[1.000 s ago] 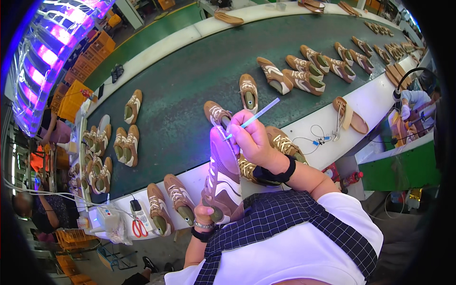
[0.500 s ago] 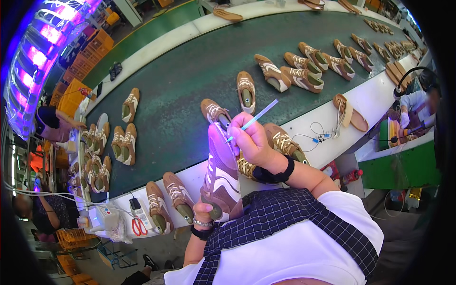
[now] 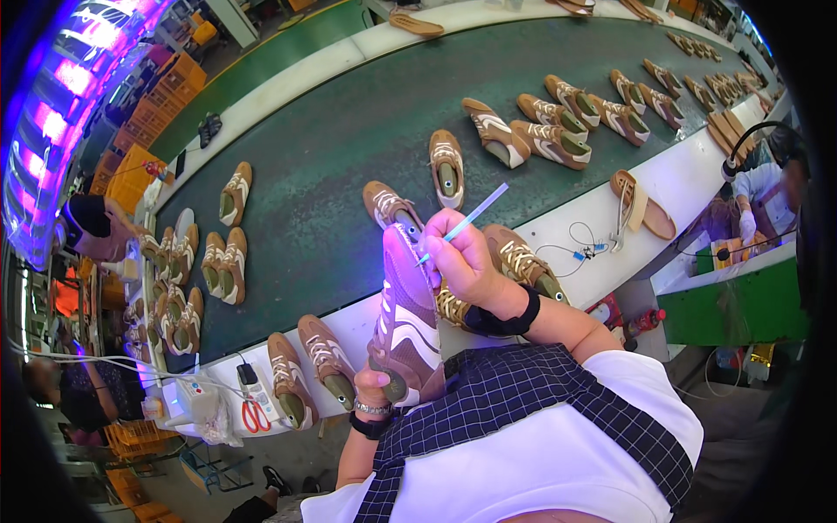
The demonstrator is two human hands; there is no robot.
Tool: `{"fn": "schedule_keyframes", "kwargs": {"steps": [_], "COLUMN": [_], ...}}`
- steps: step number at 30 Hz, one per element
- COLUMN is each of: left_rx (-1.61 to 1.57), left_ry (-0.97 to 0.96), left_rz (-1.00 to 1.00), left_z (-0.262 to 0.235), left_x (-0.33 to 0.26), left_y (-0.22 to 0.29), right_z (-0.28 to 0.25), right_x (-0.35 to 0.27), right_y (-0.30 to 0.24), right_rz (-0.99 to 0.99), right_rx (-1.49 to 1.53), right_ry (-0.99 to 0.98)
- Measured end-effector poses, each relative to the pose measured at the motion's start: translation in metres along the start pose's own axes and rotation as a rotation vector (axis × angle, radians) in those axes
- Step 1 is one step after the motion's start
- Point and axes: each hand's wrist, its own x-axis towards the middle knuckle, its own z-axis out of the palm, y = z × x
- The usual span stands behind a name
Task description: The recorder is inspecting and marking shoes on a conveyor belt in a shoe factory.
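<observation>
My left hand (image 3: 371, 389) is closed on the heel end of a brown sneaker (image 3: 411, 315) with a white wavy side stripe. The sneaker is held on its side, toe pointing away from me. In my right hand (image 3: 459, 261) a thin pale-blue pen-like stick (image 3: 481, 212) is pinched, its tip at the sneaker's edge near the toe. Beyond the toe lies another laced sneaker (image 3: 388, 202). By my right wrist are a tan sneaker (image 3: 523, 254) and one partly hidden under the forearm (image 3: 451, 307). Left of the held sneaker, a brown pair (image 3: 307, 370) rests on the white ledge.
A green conveyor belt (image 3: 349, 139) carries several sneakers. On its white ledge (image 3: 602, 209) lie a sandal (image 3: 643, 207) and thin cords with blue tags (image 3: 586, 254). Red-handled scissors (image 3: 255, 415) and a power strip (image 3: 253, 383) are at left. Co-workers sit on both sides.
The sneakers on the belt have shifted slightly left. My hands, the held sneaker and the stick are nearly where they were. A co-worker's gloved hand at right has moved lower.
</observation>
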Motion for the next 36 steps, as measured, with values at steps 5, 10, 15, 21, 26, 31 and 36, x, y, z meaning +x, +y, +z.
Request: {"fn": "schedule_keyframes", "kwargs": {"steps": [5, 10, 15, 21, 26, 31, 36], "left_rx": [-0.001, -0.007, 0.001, 0.006, -0.006, -0.015, 0.001], "left_ry": [-0.001, 0.014, 0.019, 0.006, 0.01, 0.035, 0.036], "left_rz": [-0.022, -0.021, -0.028, -0.026, -0.047, -0.038, -0.041], "left_z": [0.001, -0.001, -0.005, -0.001, -0.001, 0.014, 0.013], "left_x": [0.002, 0.002, 0.001, 0.002, 0.003, 0.005, 0.006], "left_y": [0.0, -0.003, -0.005, -0.003, -0.005, -0.002, -0.002], "right_z": [-0.003, -0.004, -0.006, -0.004, -0.008, -0.01, -0.01], "right_x": [-0.002, -0.003, -0.004, -0.004, -0.006, -0.007, -0.008], "right_y": [0.001, 0.0, 0.0, -0.006, -0.006, -0.005, -0.007], "right_rz": [0.01, 0.017, 0.0, 0.019, 0.031, 0.018, 0.022], "right_rx": [0.004, 0.012, 0.026, 0.069, 0.055, 0.061, 0.064], "right_ry": [0.001, 0.0, -0.001, -0.014, -0.017, -0.01, -0.007]}}
